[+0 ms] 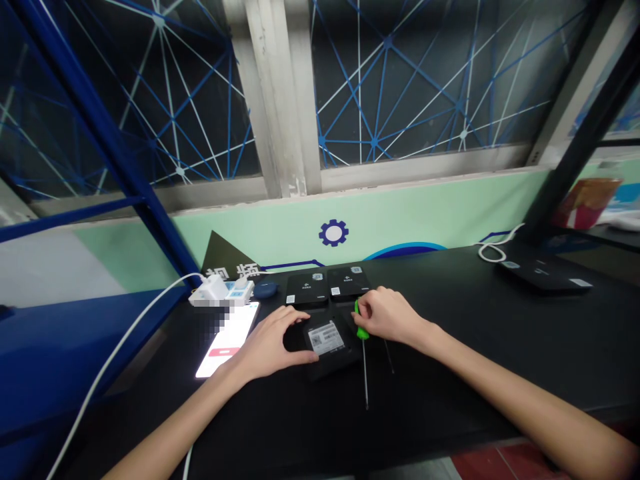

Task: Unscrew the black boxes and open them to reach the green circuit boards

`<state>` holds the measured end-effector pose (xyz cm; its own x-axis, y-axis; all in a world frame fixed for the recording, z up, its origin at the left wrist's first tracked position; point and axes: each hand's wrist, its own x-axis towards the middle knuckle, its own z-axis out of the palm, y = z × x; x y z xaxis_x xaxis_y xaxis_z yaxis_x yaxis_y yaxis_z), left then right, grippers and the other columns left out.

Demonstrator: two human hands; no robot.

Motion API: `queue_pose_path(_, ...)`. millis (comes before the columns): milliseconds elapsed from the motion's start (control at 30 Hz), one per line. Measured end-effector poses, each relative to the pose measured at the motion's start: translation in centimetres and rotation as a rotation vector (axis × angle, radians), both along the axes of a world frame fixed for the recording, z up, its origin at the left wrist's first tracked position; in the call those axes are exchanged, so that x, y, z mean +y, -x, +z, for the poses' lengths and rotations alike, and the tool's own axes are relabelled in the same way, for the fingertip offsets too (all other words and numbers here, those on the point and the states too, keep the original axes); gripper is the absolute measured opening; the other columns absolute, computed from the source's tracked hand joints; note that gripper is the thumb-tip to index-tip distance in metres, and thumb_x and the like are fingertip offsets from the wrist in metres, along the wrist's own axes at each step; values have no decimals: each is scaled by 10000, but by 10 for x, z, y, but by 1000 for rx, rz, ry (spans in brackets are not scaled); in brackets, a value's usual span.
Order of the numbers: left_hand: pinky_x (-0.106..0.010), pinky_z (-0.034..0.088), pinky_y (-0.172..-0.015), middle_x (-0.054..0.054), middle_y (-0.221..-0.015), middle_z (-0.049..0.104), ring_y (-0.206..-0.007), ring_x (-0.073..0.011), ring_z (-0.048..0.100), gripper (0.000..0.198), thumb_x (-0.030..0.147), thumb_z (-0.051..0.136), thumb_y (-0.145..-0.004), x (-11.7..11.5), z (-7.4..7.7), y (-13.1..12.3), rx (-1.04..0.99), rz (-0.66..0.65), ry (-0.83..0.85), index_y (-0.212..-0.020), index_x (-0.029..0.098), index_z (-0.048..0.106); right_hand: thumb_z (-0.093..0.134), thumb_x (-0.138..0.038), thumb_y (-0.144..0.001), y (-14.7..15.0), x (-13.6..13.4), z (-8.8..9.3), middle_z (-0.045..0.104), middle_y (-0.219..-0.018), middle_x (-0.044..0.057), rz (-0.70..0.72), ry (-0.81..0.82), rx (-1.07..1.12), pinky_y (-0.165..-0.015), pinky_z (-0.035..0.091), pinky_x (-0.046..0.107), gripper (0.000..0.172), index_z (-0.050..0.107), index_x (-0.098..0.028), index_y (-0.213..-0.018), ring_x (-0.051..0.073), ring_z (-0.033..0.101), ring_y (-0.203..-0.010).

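Observation:
A small black box point(327, 343) with a white label lies on the black table point(450, 373), bottom side up. My left hand point(273, 343) rests on its left edge, fingers and thumb curved around it. My right hand point(385, 315) is closed at the box's right edge, fingers pinched on the green handle of a screwdriver point(363, 347), whose long shaft lies on the table and points toward me. Two more black boxes point(327, 285) sit side by side just behind.
A lit phone point(227, 339) lies left of my left hand. Behind it are a white power strip point(220, 292) with a white cable and a small dark blue case point(265, 289). Another black device point(543, 275) and white cable lie far right. A blue frame stands at left.

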<state>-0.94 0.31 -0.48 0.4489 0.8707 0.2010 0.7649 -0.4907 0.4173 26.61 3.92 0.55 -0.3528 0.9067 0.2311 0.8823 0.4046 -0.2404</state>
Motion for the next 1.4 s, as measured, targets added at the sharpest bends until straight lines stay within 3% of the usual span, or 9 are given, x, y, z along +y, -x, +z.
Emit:
queue_pose_path(300,-239,385,-562,78,-573,519,-550,-141,531,494,612,592,-867,1,5,2,-10,-14,97,-1206,252,582,506,-267,-838,-10,6,5,600,-616,36,-141,-148,-98,-510,202,275,229,545,-198,-624,179,580,-581)
queue_pose_path(467,-228,386,-558,86,-495,479,-480,-108,508,323,533,576,-905,-3,5,1,21,-67,55,-923,217,642,509,-346,-866,-16,13,6,635,-690,66,-242,-116,-178,-527,239,278,244,579,-193,-690,218,626,-644)
queue_pose_path(567,-244,428,-591,45,-612,580,-586,-133,574,252,466,630,-876,-6,8,1,48,-111,-69,-837,218,642,521,-389,-868,-14,13,4,644,-710,63,-239,-83,-167,-539,278,278,224,585,-198,-770,234,646,-680)
queue_pose_path(633,-292,493,-735,-14,-934,675,-834,-185,640,223,400,642,-870,-8,11,-1,40,-161,-152,-1027,242,665,527,-409,-866,-12,12,3,649,-722,67,-246,-80,-172,-548,305,282,221,586,-196,-847,254,660,-704)
queue_pose_path(700,-384,460,-977,-46,-1315,588,-1163,-250,569,458,387,660,-860,-10,12,-5,46,-217,-168,-1297,288,568,526,-422,-865,-11,11,2,657,-742,80,-252,-77,-187,-563,333,291,243,584,-189,-901,275,672,-728)
queue_pose_path(767,-455,352,-1113,-28,-1498,445,-1349,-276,424,630,412,657,-872,-11,11,-7,84,-268,-128,-1450,333,420,519,-426,-865,-11,11,1,665,-768,92,-253,-74,-195,-579,354,300,258,583,-183,-927,288,679,-745)
queue_pose_path(933,-480,336,-1122,24,-1503,453,-1380,-266,399,566,469,599,-924,-11,7,-9,130,-297,-25,-1453,395,409,529,-378,-841,-14,13,1,672,-799,94,-236,-55,-201,-597,370,314,232,603,-208,-980,296,679,-773)
queue_pose_path(1200,-449,462,-921,-67,-1220,582,-1081,-291,549,585,562,655,-840,-13,8,-11,173,-125,-163,-1336,275,536,571,-377,-790,-16,14,-1,683,-858,101,-215,31,-153,-590,344,309,291,630,-226,-1031,295,668,-811)
queue_pose_path(1400,-462,420,-1045,-66,-1433,460,-1273,-300,475,665,573,590,-894,-14,1,-11,100,-159,-58,-1468,313,378,616,-338,-733,-19,16,2,674,-786,64,-179,58,-11,-561,337,289,299,648,-234,-1011,260,648,-764)
